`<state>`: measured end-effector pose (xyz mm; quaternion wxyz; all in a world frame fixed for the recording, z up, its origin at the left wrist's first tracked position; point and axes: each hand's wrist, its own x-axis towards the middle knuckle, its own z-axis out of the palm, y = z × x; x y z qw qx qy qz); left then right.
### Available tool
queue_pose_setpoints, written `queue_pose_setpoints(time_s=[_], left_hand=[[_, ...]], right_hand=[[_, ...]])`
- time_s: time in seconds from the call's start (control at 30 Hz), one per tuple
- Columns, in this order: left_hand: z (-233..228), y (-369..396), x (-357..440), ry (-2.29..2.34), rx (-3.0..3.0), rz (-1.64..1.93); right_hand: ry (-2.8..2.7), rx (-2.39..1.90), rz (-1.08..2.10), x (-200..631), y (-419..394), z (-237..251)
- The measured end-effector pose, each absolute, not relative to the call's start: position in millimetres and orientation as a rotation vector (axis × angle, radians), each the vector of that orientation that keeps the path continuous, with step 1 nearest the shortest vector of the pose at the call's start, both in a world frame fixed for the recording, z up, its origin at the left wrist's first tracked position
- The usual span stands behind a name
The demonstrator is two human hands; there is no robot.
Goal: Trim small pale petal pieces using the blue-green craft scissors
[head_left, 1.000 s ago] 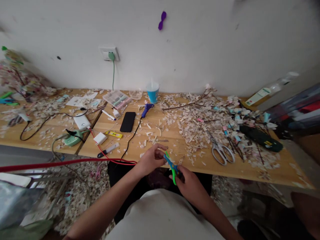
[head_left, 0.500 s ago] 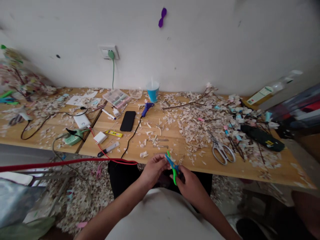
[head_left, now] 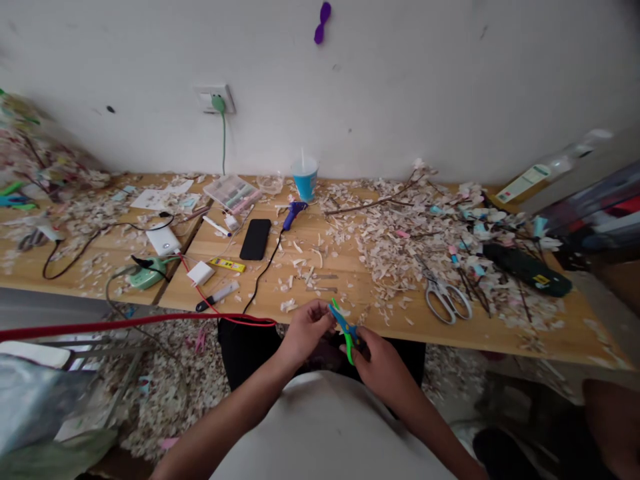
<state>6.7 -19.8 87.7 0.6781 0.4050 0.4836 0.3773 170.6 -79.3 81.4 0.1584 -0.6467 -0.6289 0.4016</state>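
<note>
1. Two hands meet at the table's (head_left: 500,333) near edge: the right hand (head_left: 383,363) grips small green-and-blue scissors (head_left: 345,330), and the left hand (head_left: 305,330) pinches something tiny at the blades.
2. Pale cut scraps (head_left: 400,247) already litter the wood, so much trimming looks done.
3. Nearby lie metal scissors (head_left: 447,300), a black phone (head_left: 255,239) and a red cable (head_left: 125,325).

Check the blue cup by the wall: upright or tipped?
Upright. The cup stands on the table with its rim up and a straw rising straight from it. Whether it holds anything cannot be told.
</note>
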Motion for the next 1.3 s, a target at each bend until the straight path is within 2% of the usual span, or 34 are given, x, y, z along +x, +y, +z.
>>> queue_pose_setpoints(time_s=[0.57,0.73,0.97,1.3], left_hand=[[90,3,-22,1.037,1.268,0.508],[83,-3,-19,1.014,1.053,0.541],[79,-19,-4,0.97,0.511,0.72],[83,-15,-6,0.982,0.492,0.724]], right_hand=[[-1.958,-1.889,1.047,179,-79,79],[-1.876,-1.91,1.022,184,-81,73],[-1.717,-1.881,1.189,176,-88,76],[-1.727,-1.875,1.177,177,-88,76]])
